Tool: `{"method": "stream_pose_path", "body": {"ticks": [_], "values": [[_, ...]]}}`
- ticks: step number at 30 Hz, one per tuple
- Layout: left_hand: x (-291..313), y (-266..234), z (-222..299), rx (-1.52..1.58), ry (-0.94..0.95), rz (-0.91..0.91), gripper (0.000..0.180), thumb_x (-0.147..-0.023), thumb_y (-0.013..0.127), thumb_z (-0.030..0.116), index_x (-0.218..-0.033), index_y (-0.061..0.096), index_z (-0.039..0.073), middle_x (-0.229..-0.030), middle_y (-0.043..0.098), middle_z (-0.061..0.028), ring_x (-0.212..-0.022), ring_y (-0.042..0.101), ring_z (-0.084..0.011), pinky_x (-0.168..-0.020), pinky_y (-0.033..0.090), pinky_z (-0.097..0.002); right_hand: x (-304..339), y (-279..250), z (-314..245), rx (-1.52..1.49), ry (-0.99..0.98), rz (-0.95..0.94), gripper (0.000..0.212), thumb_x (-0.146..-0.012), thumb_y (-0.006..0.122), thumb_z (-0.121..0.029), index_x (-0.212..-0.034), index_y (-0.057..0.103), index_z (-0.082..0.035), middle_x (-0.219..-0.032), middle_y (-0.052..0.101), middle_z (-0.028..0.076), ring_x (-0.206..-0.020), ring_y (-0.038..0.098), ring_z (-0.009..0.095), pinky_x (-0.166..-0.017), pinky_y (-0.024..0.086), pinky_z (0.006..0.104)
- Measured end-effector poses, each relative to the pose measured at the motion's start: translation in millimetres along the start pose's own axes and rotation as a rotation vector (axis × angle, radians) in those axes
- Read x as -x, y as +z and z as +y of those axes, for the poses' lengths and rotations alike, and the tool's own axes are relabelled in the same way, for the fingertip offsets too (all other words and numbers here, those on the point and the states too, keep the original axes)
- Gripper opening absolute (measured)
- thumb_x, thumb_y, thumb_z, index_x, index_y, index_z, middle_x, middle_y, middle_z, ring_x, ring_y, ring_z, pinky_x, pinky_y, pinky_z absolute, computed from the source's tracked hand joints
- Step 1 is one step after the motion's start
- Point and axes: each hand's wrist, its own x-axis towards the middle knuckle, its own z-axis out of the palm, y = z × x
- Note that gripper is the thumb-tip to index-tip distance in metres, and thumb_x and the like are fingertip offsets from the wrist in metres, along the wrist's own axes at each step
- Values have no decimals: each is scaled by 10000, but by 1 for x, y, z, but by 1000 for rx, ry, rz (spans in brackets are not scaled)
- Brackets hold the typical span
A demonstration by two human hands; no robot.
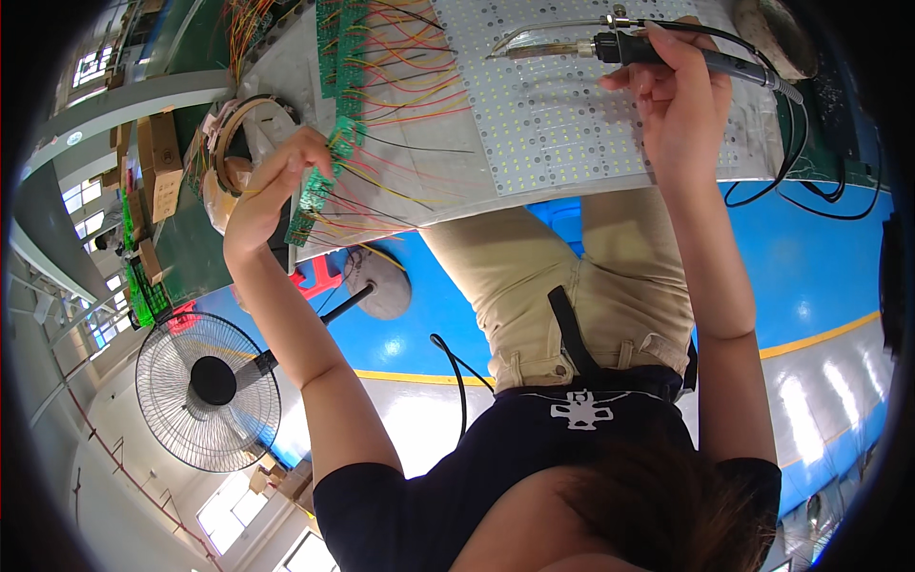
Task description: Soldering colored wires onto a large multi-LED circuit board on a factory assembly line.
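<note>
My left hand [276, 181] pinches a small green circuit board [319, 186] at the left edge of the workbench; thin red, yellow and black wires [410, 95] trail from it. More green boards [338, 48] lie in a row above it. My right hand [681, 95] grips a black-handled soldering iron [620, 46], its metal tip pointing left over a white panel of tiny LEDs [553, 124]. The tip hovers near the panel's far edge; I cannot tell whether it touches. My legs in beige trousers sit under the bench.
A round ring-shaped part [238, 143] and cardboard boxes [162, 162] lie left of the bench. A standing fan [208, 391] is at lower left on the blue floor [820, 257]. The iron's black cable [791, 162] loops off the bench's right side. A round stool base [381, 281] sits below.
</note>
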Motion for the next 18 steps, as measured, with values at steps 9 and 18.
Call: {"method": "stream_pose_path", "body": {"ticks": [9, 18], "values": [[-14, 28, 32, -357, -156, 14, 257, -972, 374, 145, -970, 572, -19, -896, 453, -63, -777, 414, -162, -743, 343, -265, 1, -1, -3, 142, 11, 24, 149, -837, 544, -161, -786, 524, -23, -493, 451, 42, -463, 514, 160, -551, 509, 308], [-24, 36, 45, -446, -193, 236, 147, -904, 513, 94, -964, 609, 1, -794, 512, -42, -661, 445, -124, -637, 357, -244, 2, -1, -4, 143, -14, 31, 189, -866, 488, -152, -832, 544, 25, -532, 447, 63, -452, 387, 116, -580, 535, 349]]}}
